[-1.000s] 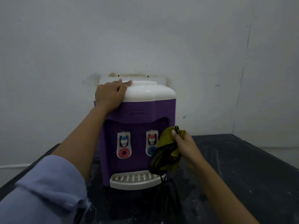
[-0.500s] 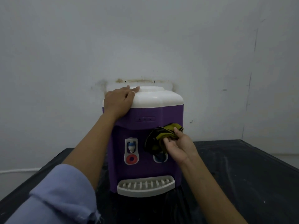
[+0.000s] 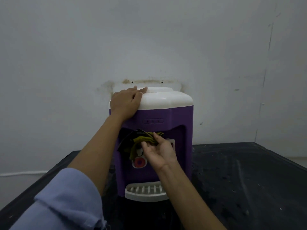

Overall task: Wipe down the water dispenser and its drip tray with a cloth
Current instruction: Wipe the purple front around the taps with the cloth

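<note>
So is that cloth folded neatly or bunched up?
Bunched up: the cloth hangs crumpled from the right hand against the dispenser.

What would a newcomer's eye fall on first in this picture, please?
The purple water dispenser stands mid-frame on a dark table. The left hand rests on its white top; the right hand holds an olive cloth against its front, above the drip tray.

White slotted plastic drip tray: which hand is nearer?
Right. The right hand holds the olive-green cloth in the tap recess of the purple dispenser, above the tray; the left hand rests higher, on the white lid.
</note>
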